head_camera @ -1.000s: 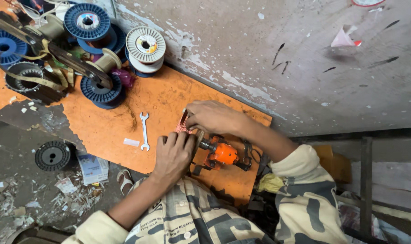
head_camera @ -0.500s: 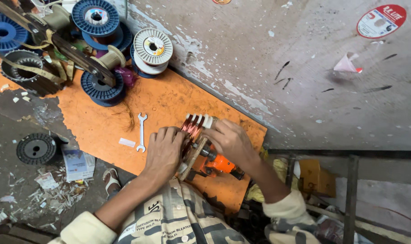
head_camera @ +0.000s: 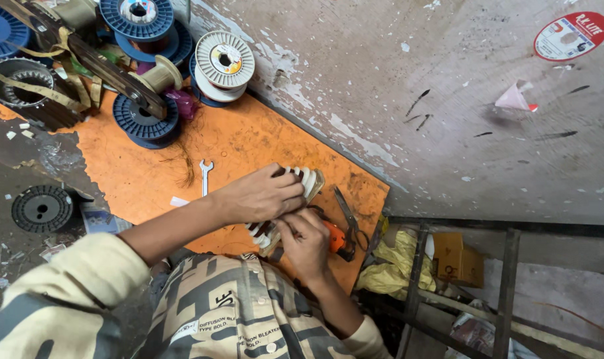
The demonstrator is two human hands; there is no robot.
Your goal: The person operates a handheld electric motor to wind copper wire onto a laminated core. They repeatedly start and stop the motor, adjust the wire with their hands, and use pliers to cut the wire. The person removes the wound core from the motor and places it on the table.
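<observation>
Fingers (head_camera: 285, 189) of both hands closed around ribbed white winding core (head_camera: 306, 179) on orange bench (head_camera: 249, 139).

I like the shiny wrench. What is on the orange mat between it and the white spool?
Nothing but bare orange mat lies between the small wrench and the white spool, as the head view shows.

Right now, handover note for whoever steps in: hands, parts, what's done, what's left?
Left hand: lies over the top of the ribbed white wound part, gripping it.
Right hand: fingers pinch at the part's lower end.
Part sits on the orange board, by the wall.
Nearby: small spanner to the left, scissors and orange tool to the right, wire spools at the far end.
Done: part is in hand; its winding state is hidden.
Left: tools lie untouched.
</observation>
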